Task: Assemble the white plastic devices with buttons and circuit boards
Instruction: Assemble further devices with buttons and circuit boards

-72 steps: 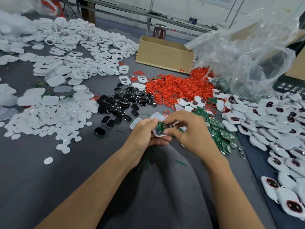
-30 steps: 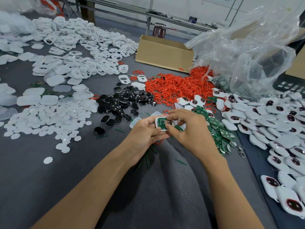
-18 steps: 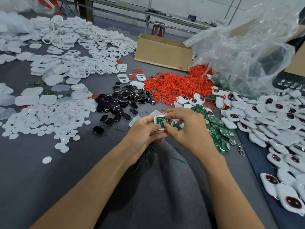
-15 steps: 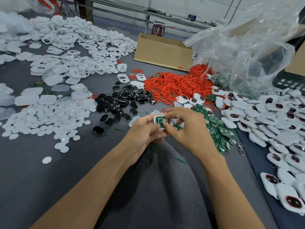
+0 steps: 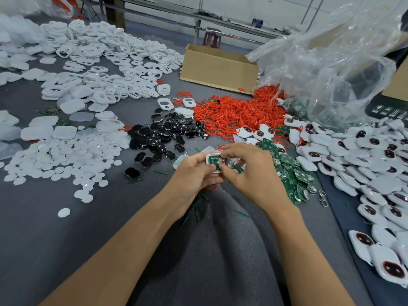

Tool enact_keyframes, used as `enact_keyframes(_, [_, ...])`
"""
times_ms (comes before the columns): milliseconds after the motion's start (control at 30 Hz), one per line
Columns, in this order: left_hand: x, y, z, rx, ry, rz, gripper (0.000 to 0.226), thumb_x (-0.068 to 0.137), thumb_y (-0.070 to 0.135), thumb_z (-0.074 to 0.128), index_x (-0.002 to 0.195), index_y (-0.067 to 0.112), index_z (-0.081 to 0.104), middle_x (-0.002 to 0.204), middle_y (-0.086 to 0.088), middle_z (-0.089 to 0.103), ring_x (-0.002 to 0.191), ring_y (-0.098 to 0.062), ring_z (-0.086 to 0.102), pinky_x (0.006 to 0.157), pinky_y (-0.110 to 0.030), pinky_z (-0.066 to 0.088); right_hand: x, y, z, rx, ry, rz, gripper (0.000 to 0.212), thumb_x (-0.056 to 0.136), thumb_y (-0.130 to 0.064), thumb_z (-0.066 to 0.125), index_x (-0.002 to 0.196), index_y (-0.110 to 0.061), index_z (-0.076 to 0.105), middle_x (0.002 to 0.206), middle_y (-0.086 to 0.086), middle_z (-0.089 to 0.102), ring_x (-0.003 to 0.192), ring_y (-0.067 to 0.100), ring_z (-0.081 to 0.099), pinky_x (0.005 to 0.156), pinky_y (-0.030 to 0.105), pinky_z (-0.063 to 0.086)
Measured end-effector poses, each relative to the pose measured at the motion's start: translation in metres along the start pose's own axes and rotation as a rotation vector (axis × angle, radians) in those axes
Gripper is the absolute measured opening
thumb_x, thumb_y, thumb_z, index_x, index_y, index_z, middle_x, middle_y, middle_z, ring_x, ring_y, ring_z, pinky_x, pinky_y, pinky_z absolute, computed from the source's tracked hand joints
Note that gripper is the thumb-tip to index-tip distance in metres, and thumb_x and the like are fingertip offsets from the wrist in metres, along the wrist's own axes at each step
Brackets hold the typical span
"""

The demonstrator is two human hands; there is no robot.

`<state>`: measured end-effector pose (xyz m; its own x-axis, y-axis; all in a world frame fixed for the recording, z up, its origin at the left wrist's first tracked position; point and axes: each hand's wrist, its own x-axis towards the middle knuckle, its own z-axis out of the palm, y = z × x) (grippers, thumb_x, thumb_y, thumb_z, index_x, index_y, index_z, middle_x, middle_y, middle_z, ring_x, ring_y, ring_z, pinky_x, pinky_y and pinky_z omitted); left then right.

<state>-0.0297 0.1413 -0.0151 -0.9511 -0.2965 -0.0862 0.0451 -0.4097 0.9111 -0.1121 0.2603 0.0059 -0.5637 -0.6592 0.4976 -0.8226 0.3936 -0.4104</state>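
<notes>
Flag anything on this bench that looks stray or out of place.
Mostly sorted piles. One white disc lies alone, apart from the disc pile. What looks like a green circuit board sits among the white shells on the left, far from the board pile by the right hand.

Two bare forearms, uncovered as far as the lower edge, lead to a bare left hand (image 5: 192,175) and a bare right hand (image 5: 251,172).
</notes>
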Motion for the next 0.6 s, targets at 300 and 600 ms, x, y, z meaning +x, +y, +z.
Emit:
enact_keyframes(300, [0.0002,-0.0014,0.0033,0.076,0.117,0.020,0.021,0.097,-0.005,0.045,0.107,0.006,0.060,0.079,-0.005,0.070,0.059,-0.012,0.066,0.071,-0.031,0.056,-0.0001,-0.0030,0.0020,0.007,0.021,-0.037,0.016,0.072,-0.007,0.077,0.087,-0.005,0.073,0.100,0.007,0.072,0.087,0.020,0.066,0.079,0.030,0.052])
enact_keyframes(600, [0.0002,-0.0028,0.0022,0.062,0.084,0.024,0.024,0.098,-0.004,0.043,0.103,0.012,0.061,0.089,-0.008,0.069,0.068,-0.014,0.066,0.076,-0.031,0.057,-0.0014,-0.0039,0.0005,0.004,0.002,-0.019,0.017,0.073,-0.008,0.077,0.089,-0.007,0.073,0.102,0.005,0.072,0.092,0.021,0.066,0.081,0.037,0.053])
